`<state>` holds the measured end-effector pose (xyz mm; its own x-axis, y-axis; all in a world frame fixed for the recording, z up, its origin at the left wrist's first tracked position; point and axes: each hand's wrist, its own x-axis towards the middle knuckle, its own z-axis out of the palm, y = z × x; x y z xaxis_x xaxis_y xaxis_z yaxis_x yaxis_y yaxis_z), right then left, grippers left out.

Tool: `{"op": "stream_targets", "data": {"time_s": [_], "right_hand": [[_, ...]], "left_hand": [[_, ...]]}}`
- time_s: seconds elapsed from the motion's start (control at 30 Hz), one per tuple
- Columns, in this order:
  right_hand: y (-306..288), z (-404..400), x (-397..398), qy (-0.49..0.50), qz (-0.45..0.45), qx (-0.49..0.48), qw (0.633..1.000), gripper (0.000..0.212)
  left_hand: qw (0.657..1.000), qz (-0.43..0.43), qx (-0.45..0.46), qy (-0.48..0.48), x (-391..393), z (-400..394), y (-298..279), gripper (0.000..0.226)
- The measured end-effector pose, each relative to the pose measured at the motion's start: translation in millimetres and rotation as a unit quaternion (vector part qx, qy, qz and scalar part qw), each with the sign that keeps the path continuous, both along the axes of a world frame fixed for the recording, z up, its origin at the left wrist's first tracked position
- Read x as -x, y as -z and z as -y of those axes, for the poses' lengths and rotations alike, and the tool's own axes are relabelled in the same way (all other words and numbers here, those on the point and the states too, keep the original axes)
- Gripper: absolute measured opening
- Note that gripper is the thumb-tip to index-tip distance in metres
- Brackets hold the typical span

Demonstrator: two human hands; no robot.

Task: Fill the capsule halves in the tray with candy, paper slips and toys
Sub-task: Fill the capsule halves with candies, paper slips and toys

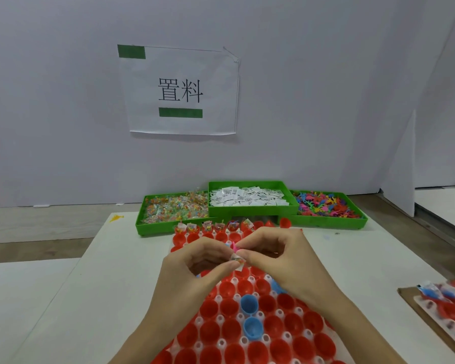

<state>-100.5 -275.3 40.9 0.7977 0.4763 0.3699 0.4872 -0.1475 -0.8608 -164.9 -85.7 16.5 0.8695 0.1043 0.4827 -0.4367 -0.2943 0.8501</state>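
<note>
A white tray (pixel 222 343) of red capsule halves (pixel 227 288), with a few blue ones (pixel 248 303), lies in front of me. Several halves in its far row (pixel 208 227) hold candy packets and slips. My left hand (pixel 195 261) and my right hand (pixel 276 252) meet above the tray's middle. Together they pinch a small bundle (pixel 237 260): a clear candy packet with a white paper slip, and a pink toy (pixel 233 247) sticking up behind it. Which hand holds which piece I cannot tell.
Three green bins stand at the table's far edge: candy packets (pixel 175 206) left, paper slips (pixel 248 197) in the middle, coloured toys (pixel 326 204) right. A second tray of filled capsules (pixel 447 303) on cardboard lies at the right edge. A white wall with a paper sign (pixel 180 90) rises behind.
</note>
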Motion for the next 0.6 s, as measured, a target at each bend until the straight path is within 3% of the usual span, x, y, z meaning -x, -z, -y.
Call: {"op": "stream_targets", "data": {"time_s": [0.3,0.6], "right_hand": [[4.6,-1.4,0.5,-0.041,-0.058,-0.027,0.997,0.01],[4.9,-2.2,1.9,-0.013,-0.015,0.018,1.0,0.014]], "left_hand": [[0.998,-0.008,0.05,-0.023,2.2,-4.0,6.7,0.023],[0.999,0.007,0.024,-0.03,2.6,-1.1,6.2,0.026]]}}
